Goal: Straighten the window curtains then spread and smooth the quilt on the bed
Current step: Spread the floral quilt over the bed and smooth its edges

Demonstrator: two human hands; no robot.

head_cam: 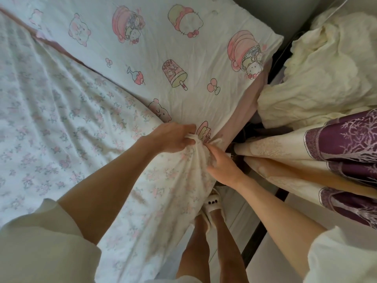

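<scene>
Fingers of both hands were curled tight on one bunched corner of the floral quilt (61, 123), which covered the bed from 9 to 6 o'clock. Left hand (173, 137) gripped from 9 o'clock, right hand (221, 167) from 4 o'clock. Purple-patterned curtains (336, 160) hung at 3 o'clock.

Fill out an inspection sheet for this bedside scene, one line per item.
Surface: bed under a white cartoon-printed sheet, lightly creased.
Job's things: white quilt with small pink flowers, wrinkled, its corner bunched at the bed's edge; cream and purple patterned curtain hanging at right.
Clutter: crumpled cream fabric heap beside the bed.
Hands: left hand and right hand both grip the bunched quilt corner.
Cables: thin white cord at top right.
Surroundings: white slippers on the person's feet, pale floor.
</scene>
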